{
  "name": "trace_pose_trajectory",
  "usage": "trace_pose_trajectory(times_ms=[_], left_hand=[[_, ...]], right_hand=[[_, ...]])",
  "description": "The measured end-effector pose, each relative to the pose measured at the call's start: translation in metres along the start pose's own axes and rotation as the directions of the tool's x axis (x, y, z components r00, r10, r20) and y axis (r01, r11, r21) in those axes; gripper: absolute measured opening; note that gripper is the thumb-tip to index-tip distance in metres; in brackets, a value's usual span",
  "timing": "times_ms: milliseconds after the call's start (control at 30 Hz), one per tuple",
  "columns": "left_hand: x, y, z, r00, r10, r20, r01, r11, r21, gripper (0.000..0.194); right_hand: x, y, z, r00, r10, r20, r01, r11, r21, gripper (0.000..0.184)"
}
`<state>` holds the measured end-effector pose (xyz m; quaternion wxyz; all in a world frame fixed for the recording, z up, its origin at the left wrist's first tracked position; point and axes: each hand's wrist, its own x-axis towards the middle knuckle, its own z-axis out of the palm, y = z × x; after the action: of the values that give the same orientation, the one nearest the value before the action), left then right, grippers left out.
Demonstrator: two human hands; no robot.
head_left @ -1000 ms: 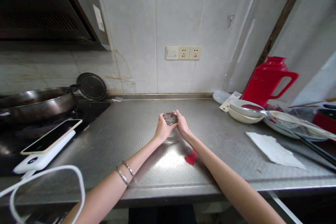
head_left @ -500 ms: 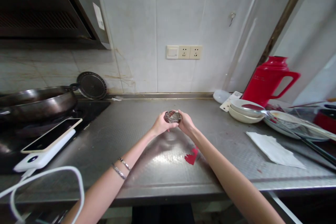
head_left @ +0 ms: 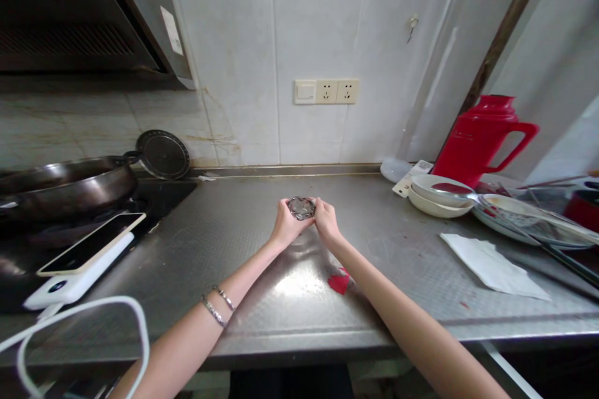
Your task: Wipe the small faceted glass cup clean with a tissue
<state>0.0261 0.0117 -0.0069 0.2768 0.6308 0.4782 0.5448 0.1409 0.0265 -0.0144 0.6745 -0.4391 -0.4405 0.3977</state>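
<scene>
A small shiny metal cup is held between both hands above the middle of the steel counter. My left hand grips its left side with curled fingers. Its right side is pinched by my right hand. Two bracelets circle my left wrist. Under my right forearm a small red scrap lies on the counter.
A phone on a white power bank with a white cable lies at the left beside a dark pan and a round lid. At the right stand a red jug, stacked bowls, plates and a white napkin.
Both hands have turned the metal cup between them, dipping it slightly and bringing it back up. The arms stay over the same part of the counter.
</scene>
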Motion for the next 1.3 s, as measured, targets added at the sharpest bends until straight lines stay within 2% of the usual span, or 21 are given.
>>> trace_pose_trajectory(times_ms=[67,133,200,267,333,467,600,667,800,900,1033,1133,1200,1300], left_hand=[[0.0,-0.002,0.001,0.991,0.0,0.131,0.016,0.992,-0.125,0.089],[0.0,-0.005,0.002,0.961,0.021,0.276,0.048,0.97,-0.239,0.095],[0.001,-0.008,0.002,0.939,0.035,0.343,0.069,0.955,-0.287,0.094],[0.003,-0.011,0.002,0.946,0.039,0.321,0.059,0.956,-0.288,0.09],[0.006,-0.012,0.001,0.968,0.041,0.248,0.028,0.963,-0.27,0.085],[0.012,-0.012,-0.004,0.996,0.056,0.065,-0.045,0.985,-0.167,0.071],[0.012,-0.01,-0.005,0.997,0.079,-0.026,-0.081,0.993,-0.089,0.069],[0.009,-0.011,-0.003,0.998,0.066,-0.011,-0.067,0.991,-0.118,0.077],[0.005,-0.014,0.002,0.975,0.035,0.219,0.026,0.963,-0.269,0.087],[0.004,-0.013,0.003,0.956,-0.015,0.293,0.108,0.947,-0.303,0.091],[0.007,-0.01,0.0,0.951,-0.072,0.3,0.173,0.929,-0.326,0.103],[0.011,-0.012,-0.003,0.957,-0.029,0.29,0.113,0.954,-0.278,0.091],[0.012,-0.015,-0.005,0.975,0.007,0.222,0.039,0.979,-0.2,0.079],[0.012,-0.016,-0.006,0.996,0.02,0.091,-0.009,0.993,-0.121,0.076]], right_hand=[[0.004,0.001,-0.003,0.999,0.018,-0.029,-0.018,1.0,0.0,0.041],[0.009,0.002,-0.007,0.999,0.03,-0.045,-0.03,1.0,-0.009,0.042],[0.014,0.002,-0.011,0.998,0.034,-0.045,-0.035,0.999,-0.018,0.042],[0.015,0.001,-0.013,0.999,0.03,-0.034,-0.031,0.999,-0.027,0.043],[0.014,-0.001,-0.012,1.0,0.016,-0.025,-0.017,0.999,-0.036,0.043],[0.001,-0.006,-0.003,0.993,-0.115,-0.005,0.113,0.983,-0.144,0.045],[-0.009,-0.007,0.003,0.977,-0.212,0.025,0.211,0.941,-0.264,0.046],[-0.007,-0.006,0.002,0.977,-0.213,0.006,0.206,0.934,-0.292,0.046],[0.005,-0.002,-0.008,0.99,-0.139,-0.021,0.124,0.933,-0.338,0.047],[0.014,-0.002,-0.015,0.994,-0.111,-0.017,0.097,0.929,-0.357,0.049],[0.017,-0.007,-0.018,0.993,-0.12,0.01,0.114,0.916,-0.386,0.048],[0.012,-0.012,-0.015,0.989,-0.142,0.038,0.145,0.897,-0.418,0.046],[0.007,-0.016,-0.012,0.984,-0.166,0.057,0.173,0.869,-0.464,0.045],[-0.001,-0.02,-0.007,0.976,-0.2,0.085,0.214,0.818,-0.534,0.046]])
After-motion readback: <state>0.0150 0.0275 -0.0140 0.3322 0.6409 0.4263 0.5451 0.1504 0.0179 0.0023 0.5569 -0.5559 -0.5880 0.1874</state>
